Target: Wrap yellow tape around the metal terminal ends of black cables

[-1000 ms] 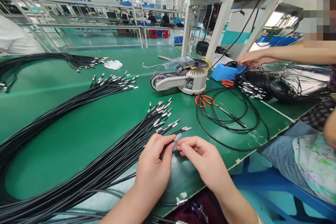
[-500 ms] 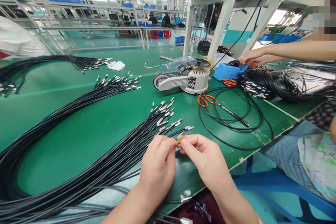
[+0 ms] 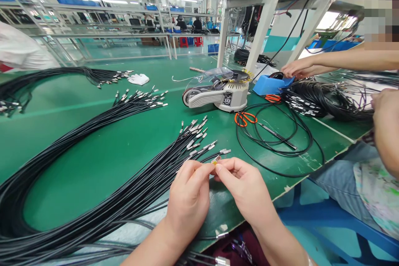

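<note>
My left hand (image 3: 188, 197) and my right hand (image 3: 245, 189) meet near the front edge of the green table (image 3: 93, 162). Both pinch the metal connector tip (image 3: 215, 159) of one thin black cable; a small yellow-orange bit shows at the tip between the fingertips. Just beyond my fingers lies a fanned bundle of black cables with silver ends (image 3: 193, 135), curving away to the left. A second such bundle (image 3: 140, 99) lies farther back, and a third bundle (image 3: 106, 75) lies at the far left.
A grey tape dispenser machine (image 3: 218, 91) stands mid-table, with orange scissors (image 3: 245, 118) and a looped black cord (image 3: 274, 137) to its right. A seated person at the right reaches toward a blue box (image 3: 269, 85) and coiled cables (image 3: 324, 99). A white glove (image 3: 139, 78) lies far back.
My hands stayed pinched on the connector tip and shifted slightly up and right. The person at the right brought a hand into view at the right edge.
</note>
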Motion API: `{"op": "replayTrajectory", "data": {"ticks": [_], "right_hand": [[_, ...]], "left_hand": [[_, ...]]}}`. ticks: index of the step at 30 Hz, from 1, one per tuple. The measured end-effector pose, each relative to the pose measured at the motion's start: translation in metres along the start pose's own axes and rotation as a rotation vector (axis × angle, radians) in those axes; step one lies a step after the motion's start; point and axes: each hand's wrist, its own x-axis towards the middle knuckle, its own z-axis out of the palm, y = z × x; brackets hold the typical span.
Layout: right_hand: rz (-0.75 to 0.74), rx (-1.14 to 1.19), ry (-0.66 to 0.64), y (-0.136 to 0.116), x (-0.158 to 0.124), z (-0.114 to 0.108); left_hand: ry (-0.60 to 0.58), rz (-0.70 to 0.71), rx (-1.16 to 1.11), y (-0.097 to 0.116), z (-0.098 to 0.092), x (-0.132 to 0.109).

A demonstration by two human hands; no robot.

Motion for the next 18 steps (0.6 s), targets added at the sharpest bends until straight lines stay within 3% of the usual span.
{"op": "replayTrajectory", "data": {"ticks": [18], "right_hand": [[0.011,-0.041,-0.057,0.0033,0.0042,-0.0026]], "left_hand": [[-0.001,0.018,0.024,-0.0018,0.0019,-0.0017]]}}
